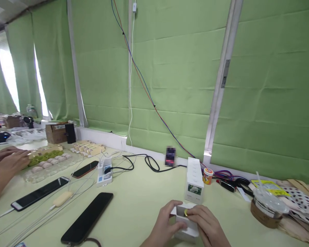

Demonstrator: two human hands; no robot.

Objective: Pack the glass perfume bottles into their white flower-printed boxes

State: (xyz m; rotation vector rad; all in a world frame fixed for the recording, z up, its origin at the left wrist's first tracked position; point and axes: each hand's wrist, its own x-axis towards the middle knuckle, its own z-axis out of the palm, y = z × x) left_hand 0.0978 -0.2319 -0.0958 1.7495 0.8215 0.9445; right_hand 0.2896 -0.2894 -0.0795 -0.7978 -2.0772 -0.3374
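At the near edge of the table, my left hand (167, 221) is closed around the left side of a small white box (186, 236) with its top flaps up. My right hand (206, 219) is on the box's right side. Its fingertips are closed on a small gold-coloured round piece (186, 212) at the box opening. Most of that piece is hidden by the fingers. Just beyond stands a row of similar white boxes (194, 185), the front one bearing a picture of a white flower.
Left lie a large black phone (89, 218), other phones, cables and a power strip (104, 173). A co-worker's hands (12, 161) are at a tray (45, 164) of round pale items. To the right are a small tub (207, 176) and a lidded cup (266, 212).
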